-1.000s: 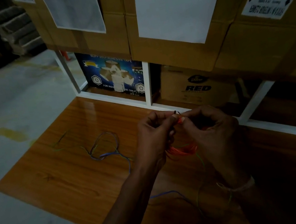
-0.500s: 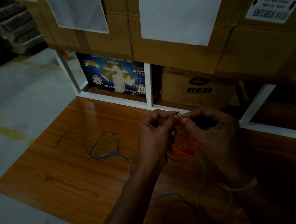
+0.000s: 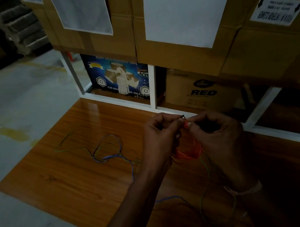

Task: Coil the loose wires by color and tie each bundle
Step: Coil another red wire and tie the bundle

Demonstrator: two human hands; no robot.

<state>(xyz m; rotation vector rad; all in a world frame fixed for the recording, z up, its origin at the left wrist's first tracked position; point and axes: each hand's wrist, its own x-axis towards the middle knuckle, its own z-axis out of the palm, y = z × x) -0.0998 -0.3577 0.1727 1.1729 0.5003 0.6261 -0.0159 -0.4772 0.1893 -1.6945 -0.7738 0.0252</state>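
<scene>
Left hand (image 3: 160, 137) and right hand (image 3: 217, 132) meet fingertip to fingertip, each pinching a dark tie (image 3: 183, 116) atop the orange coil (image 3: 188, 152) hanging between them above the bench (image 3: 68, 185). Should either pinch slip, I judge the coil would spring loose. Blue wire (image 3: 111, 156) and green wire (image 3: 202, 165) lie loose left of and below the hands and could snag.

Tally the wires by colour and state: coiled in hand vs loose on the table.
Orange wire coil, held between the left hand and right hand at a dark tie: 1
Loose blue wire on the wooden table: 1 tangle, strand count unclear
Loose green wire on the table: 1 tangle, strand count unclear
Total: 3 colour groups, 1 coiled.
</scene>
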